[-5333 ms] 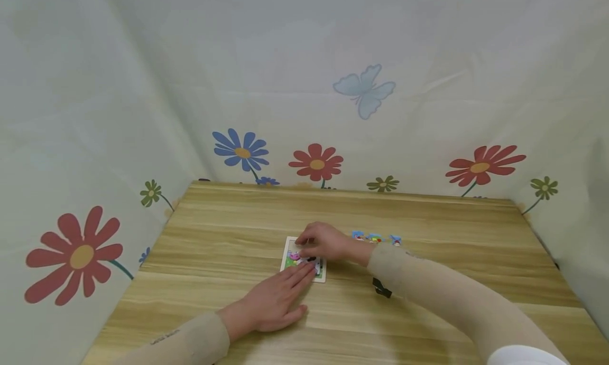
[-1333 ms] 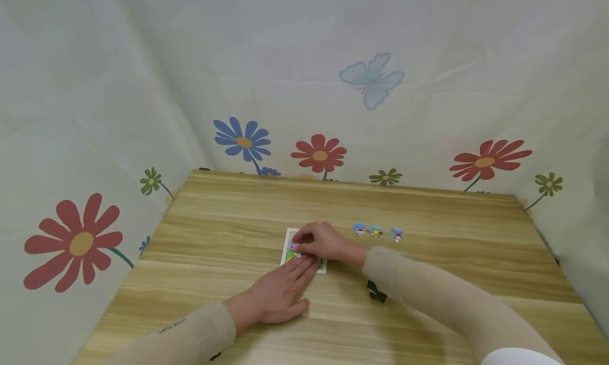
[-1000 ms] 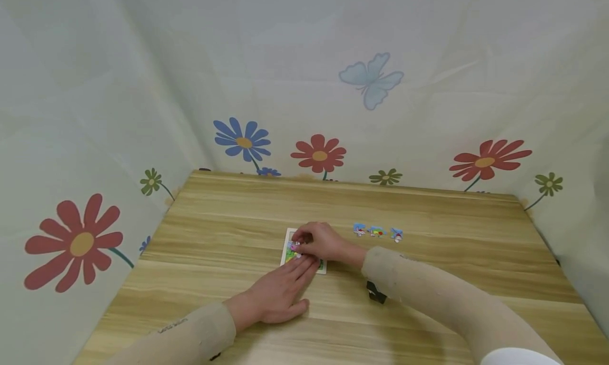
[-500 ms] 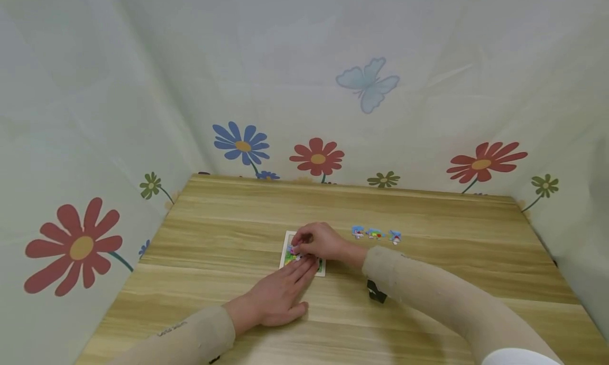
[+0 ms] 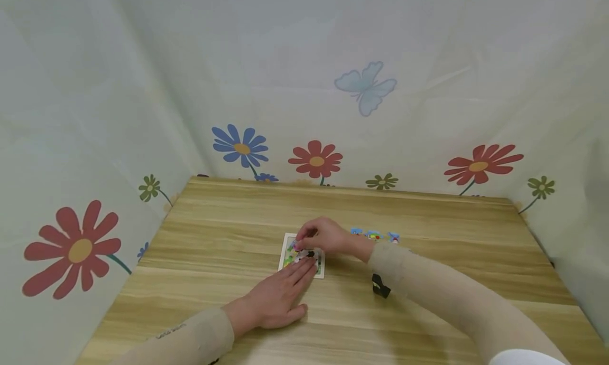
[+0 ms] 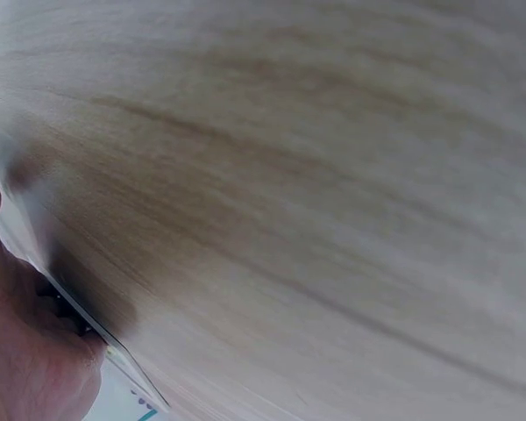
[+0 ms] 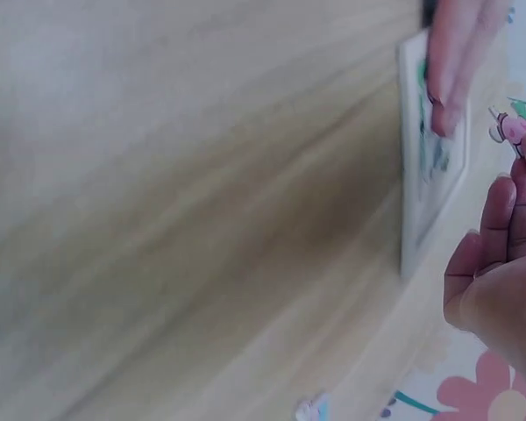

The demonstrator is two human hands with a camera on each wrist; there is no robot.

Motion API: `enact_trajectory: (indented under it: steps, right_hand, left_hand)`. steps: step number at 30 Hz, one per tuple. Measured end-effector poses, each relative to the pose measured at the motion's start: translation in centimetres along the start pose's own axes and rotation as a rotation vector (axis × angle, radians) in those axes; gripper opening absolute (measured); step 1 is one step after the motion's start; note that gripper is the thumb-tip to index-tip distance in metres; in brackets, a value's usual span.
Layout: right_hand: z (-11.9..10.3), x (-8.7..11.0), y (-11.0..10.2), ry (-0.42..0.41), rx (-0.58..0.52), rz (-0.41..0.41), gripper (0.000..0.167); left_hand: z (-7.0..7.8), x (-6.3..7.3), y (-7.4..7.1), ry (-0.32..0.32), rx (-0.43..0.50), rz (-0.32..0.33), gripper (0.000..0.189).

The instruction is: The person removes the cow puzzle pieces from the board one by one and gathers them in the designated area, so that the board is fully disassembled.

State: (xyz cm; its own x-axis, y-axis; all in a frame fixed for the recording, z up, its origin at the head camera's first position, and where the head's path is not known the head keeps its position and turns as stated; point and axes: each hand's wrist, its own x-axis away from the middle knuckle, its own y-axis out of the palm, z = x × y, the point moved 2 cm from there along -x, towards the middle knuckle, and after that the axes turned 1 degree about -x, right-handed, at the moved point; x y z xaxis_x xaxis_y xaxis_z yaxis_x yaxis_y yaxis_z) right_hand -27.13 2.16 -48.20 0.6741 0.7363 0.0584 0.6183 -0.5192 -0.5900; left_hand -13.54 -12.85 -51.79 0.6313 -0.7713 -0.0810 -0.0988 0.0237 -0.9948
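Note:
A small white-rimmed jigsaw board [image 5: 283, 257] lies on the table, showing green, white and black picture parts. My left hand [image 5: 278, 297] rests on its near part with fingers straight, hiding some of the picture. Over the board's far half, my right hand [image 5: 329, 235] pinches a jigsaw piece between thumb and fingertips. The right wrist view shows this piece [image 7: 514, 130] as pink and white with dark outlines, raised off the board.
Beyond my right wrist, three loose jigsaw pieces lie in a row: one blue [image 5: 356, 231], one with yellow and red [image 5: 374, 235], one blue and red [image 5: 393, 237]. A black object [image 5: 380, 286] shows beneath my right forearm. Flower-printed cloth [image 5: 266, 90] surrounds the wooden table [image 5: 228, 222].
My right hand has shifted slightly up and right, with the pink piece in its fingertips, uncovering more of the black-and-white picture. My left hand stays on the board.

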Motion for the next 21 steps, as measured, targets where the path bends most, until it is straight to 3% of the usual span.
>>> enact_trajectory:
  steps: [9, 21]
  right_hand:
    - [0.1, 1.5, -2.9, -0.062, 0.081, -0.024, 0.005]
    - [1.6, 4.7, -7.2, -0.002, 0.043, -0.067, 0.007]
  left_hand:
    - [0.0, 0.0, 0.0, -0.011, 0.001, -0.010, 0.078]
    - [0.1, -0.1, 0.1, -0.011, 0.014, -0.005, 0.078]
